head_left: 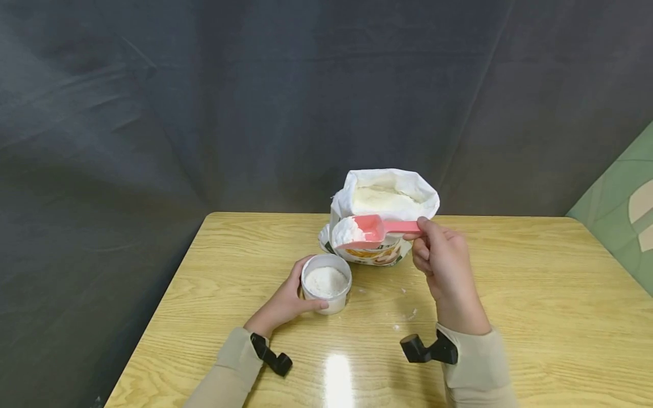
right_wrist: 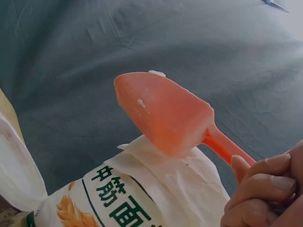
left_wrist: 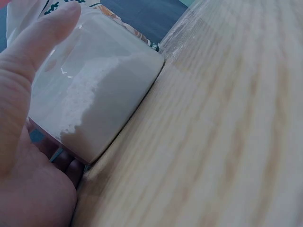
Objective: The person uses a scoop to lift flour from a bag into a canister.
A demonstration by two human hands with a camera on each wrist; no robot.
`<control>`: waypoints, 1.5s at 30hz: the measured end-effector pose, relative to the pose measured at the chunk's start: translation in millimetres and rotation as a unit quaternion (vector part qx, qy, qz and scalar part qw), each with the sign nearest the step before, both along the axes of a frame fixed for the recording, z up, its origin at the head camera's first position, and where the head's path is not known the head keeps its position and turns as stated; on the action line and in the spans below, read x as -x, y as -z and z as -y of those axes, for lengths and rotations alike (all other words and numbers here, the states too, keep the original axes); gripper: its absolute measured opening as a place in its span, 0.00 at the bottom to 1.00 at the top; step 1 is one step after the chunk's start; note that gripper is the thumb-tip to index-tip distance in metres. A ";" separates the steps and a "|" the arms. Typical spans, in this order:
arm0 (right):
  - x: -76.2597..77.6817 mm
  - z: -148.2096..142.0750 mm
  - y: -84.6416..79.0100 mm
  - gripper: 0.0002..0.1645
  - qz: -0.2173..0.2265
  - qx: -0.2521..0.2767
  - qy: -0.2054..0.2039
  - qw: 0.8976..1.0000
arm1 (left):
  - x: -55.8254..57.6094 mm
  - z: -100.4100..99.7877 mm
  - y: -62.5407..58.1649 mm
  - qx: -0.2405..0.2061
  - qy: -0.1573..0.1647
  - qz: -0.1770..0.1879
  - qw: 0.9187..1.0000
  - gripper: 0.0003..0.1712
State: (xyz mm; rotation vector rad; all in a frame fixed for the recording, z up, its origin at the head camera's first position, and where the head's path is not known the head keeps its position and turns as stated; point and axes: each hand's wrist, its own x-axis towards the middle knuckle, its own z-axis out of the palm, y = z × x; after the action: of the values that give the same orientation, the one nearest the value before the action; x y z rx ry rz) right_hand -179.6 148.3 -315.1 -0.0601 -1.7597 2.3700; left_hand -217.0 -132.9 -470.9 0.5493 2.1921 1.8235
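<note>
Right fingers (head_left: 422, 249) grip loaded pink scoop (head_left: 374, 228) near open flour bag (head_left: 400, 214); left fingers (head_left: 297, 271) clasp tub (head_left: 335, 306), part-filled. Seemingly midway: scoop not yet emptied.

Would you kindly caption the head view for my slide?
Right hand holding pink scoop of white powder, left hand gripping tub.

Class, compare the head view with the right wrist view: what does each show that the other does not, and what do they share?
Only the head view shows the powder inside the open bag, the hollow of the pink scoop, and the beige sleeves.

Only the right wrist view shows the scoop's underside, with a white speck on it.

Both show the right hand holding the scoop by its handle, the printed bag and the dark cloth.
</note>
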 end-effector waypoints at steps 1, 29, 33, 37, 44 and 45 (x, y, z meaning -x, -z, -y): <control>-0.3 0.6 1.0 0.32 0.003 -0.004 -0.002 1.000 | 0.1 0.0 0.2 0.000 -0.001 0.001 1.000 0.58; 9.2 15.6 16.9 0.21 0.057 -0.189 -0.043 0.979 | 0.1 -0.7 -0.2 0.008 -0.002 0.001 1.000 0.60; 9.8 17.6 19.1 0.21 0.052 -0.230 -0.046 0.971 | -0.1 -0.1 -0.5 0.009 -0.003 0.001 1.000 0.60; 9.8 18.7 20.6 0.21 0.044 -0.262 -0.047 0.963 | 0.2 0.0 -0.1 0.009 -0.003 -0.003 1.000 0.60; 9.7 22.4 22.3 0.21 0.047 -0.301 -0.037 0.952 | 0.3 -0.5 0.2 0.009 -0.005 -0.003 1.000 0.60; 9.5 23.0 22.2 0.21 0.047 -0.306 -0.036 0.950 | 0.3 -0.6 0.3 0.009 -0.005 -0.003 1.000 0.60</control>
State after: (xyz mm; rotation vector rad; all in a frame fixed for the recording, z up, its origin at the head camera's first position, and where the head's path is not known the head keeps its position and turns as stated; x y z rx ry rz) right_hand -189.2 125.3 -337.4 -0.0199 -2.4939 1.7795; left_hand -217.4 -132.4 -471.2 0.5411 2.2161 1.8085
